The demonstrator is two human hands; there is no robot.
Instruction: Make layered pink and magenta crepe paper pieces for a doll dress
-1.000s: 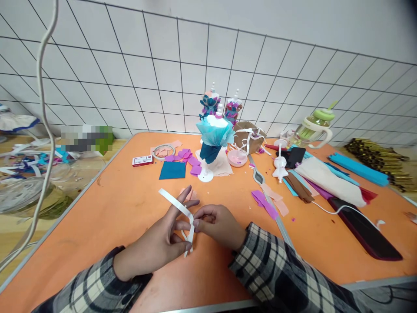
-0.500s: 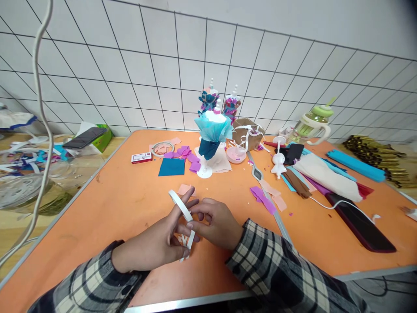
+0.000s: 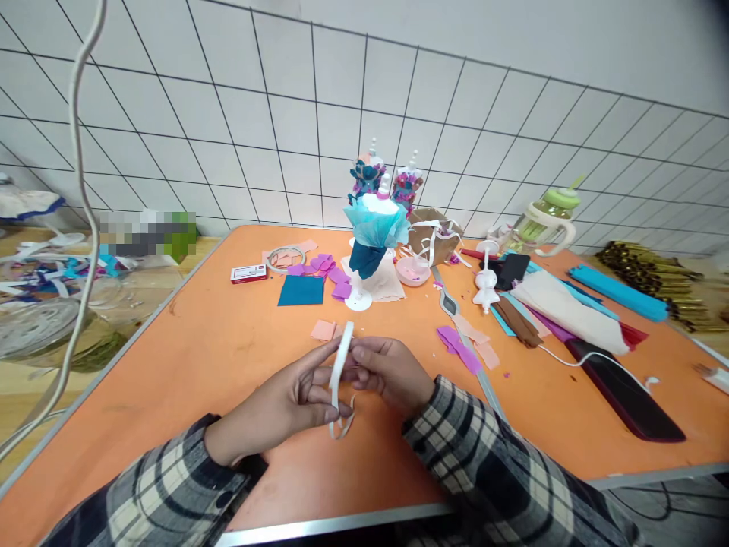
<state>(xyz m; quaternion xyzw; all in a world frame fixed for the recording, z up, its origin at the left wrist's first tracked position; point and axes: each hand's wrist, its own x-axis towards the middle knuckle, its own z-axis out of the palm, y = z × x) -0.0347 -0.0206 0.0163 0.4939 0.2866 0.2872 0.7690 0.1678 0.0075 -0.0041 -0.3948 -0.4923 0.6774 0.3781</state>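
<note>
A white ribbon (image 3: 340, 365) stands up between my hands near the front of the orange table, its lower end curling below the fingers. My left hand (image 3: 290, 399) pinches the ribbon low down between thumb and fingers. On the right, my right hand (image 3: 390, 372) has its fingers drawn together against the ribbon's side; what its fingertips hold is too small to tell. Behind them stands a dress-like figure (image 3: 373, 232) of light and dark blue paper on a white base. Pink paper pieces (image 3: 324, 330) and a teal square (image 3: 301, 290) lie beyond my left hand.
Two decorated figures (image 3: 407, 186) stand at the back. A staple box (image 3: 248, 273), a tape ring (image 3: 285, 259) and purple paper (image 3: 342, 290) lie left of centre. Rightward are a pink dish (image 3: 413, 270), a brown bag (image 3: 436, 237), crepe rolls (image 3: 569, 308), a dark phone (image 3: 626, 391) and a bottle (image 3: 550, 220).
The ribbon has swung from a leftward slant to nearly upright. My left hand's raised fingers have lowered and closed in around it, and my right hand has shifted slightly right.
</note>
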